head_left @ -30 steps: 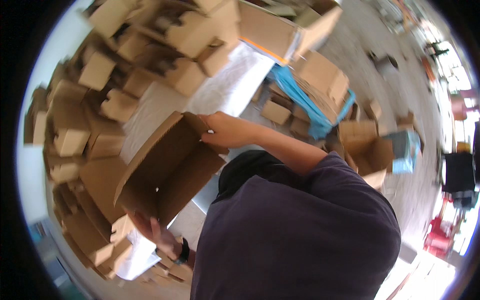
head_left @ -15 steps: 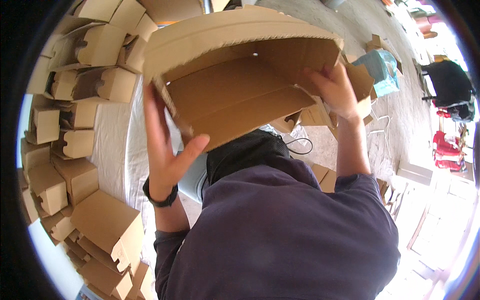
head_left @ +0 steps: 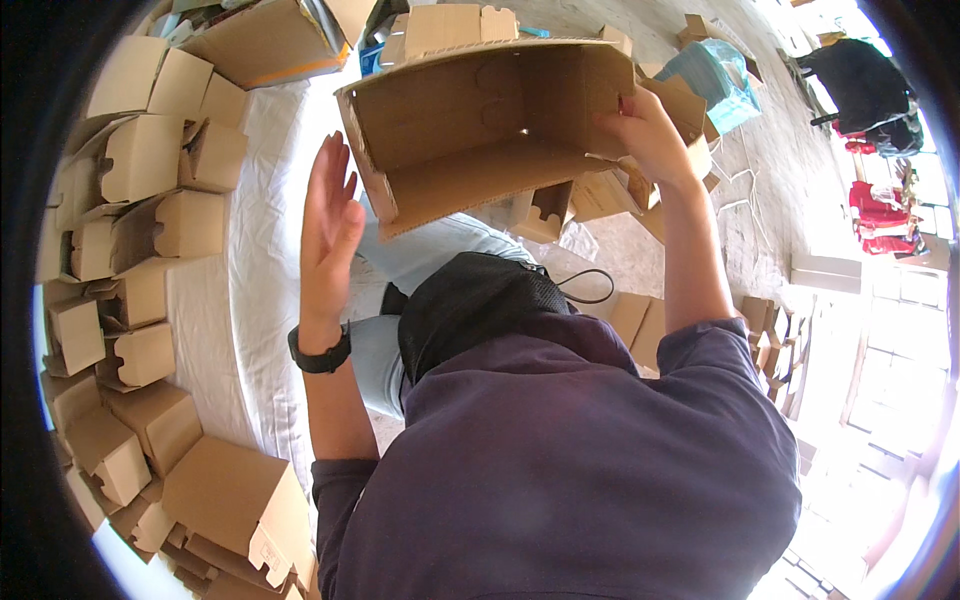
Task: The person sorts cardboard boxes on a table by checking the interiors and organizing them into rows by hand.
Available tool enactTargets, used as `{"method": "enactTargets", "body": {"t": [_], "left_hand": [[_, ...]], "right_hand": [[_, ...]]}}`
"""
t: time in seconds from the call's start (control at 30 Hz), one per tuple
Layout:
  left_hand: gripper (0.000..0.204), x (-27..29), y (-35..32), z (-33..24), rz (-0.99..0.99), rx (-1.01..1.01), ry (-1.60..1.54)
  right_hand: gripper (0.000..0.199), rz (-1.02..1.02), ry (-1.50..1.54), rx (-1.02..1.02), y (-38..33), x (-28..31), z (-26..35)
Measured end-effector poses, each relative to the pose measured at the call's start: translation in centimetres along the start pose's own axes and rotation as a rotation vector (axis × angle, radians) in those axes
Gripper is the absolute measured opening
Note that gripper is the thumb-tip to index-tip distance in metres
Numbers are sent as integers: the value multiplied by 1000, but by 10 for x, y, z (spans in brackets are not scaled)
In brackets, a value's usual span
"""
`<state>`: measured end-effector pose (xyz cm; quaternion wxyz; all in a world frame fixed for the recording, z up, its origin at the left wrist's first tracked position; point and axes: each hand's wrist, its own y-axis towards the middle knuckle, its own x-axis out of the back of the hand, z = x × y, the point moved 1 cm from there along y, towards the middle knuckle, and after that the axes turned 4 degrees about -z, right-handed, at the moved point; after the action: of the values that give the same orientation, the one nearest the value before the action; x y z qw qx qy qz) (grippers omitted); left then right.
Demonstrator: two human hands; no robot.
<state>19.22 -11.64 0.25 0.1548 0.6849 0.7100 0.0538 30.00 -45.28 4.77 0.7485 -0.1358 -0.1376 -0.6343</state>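
In the head view, an open brown cardboard box (head_left: 455,115) is held up, right of the long white cloth sheet (head_left: 262,310). The right hand (head_left: 655,140) pinches the box wall farthest from the sheet. The left hand (head_left: 328,225), nearer the sheet, is flat, thumb spread; I can't tell if it touches the box. Best to press gently from both sides, so walls don't bend

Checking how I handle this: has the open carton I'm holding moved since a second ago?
Yes, rightward against the white sheet: the open carton overlapped it then, and now appears almost wholly right of it.
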Motion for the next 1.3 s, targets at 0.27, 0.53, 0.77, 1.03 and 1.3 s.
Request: {"method": "enactTargets", "body": {"t": [0.27, 0.53, 0.77, 1.03, 1.3], "left_hand": [[49, 34, -12, 20, -240, 184, 95], [38, 31, -28, 69, -116, 355, 43], [36, 14, -34, 91, -28, 454, 103], [36, -4, -45, 103, -16, 516, 202], [36, -19, -70, 112, -40, 619, 299]], "right_hand": [[35, -497, 528, -218, -57, 65, -63], [27, -658, 357, -874, -312, 112, -233], [39, -1450, 662, -1274, -411, 1, -375], [33, -1559, 987, -1287, -369, -47, -399], [43, -1692, 1252, -1284, -338, -62, -488]]}}
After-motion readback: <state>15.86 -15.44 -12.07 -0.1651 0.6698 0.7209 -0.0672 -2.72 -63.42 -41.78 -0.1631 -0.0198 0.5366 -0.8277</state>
